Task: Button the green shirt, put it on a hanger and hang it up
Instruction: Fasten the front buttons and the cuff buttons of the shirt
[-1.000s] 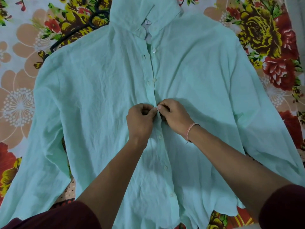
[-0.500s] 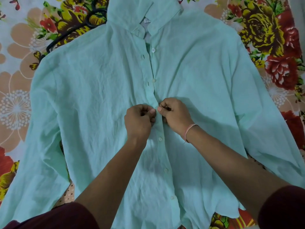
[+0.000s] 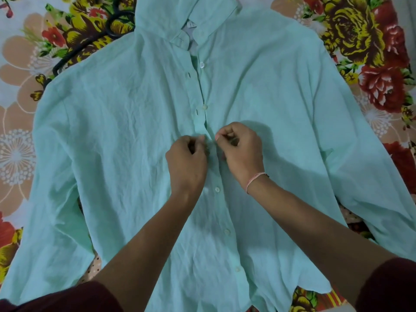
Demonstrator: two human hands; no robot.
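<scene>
The left hand [image 3: 186, 163] is curled shut, its fingertips pinching the placket edge of the green shirt [image 3: 126, 136] at mid-chest. Just beside it, the right hand [image 3: 242, 152] is likewise pinched closed on the opposite front edge, a pink thread band [image 3: 254, 177] around its wrist. The two hands nearly touch across the button line. Below them three white buttons [image 3: 217, 189] run down the front and appear fastened; above, two more sit beside their holes up to the collar [image 3: 186, 21]. The shirt lies flat, front up, sleeves spread, on a floral bedsheet [image 3: 369, 52]. A black hanger [image 3: 90, 45] lies partly under the shirt's shoulder at upper left.
</scene>
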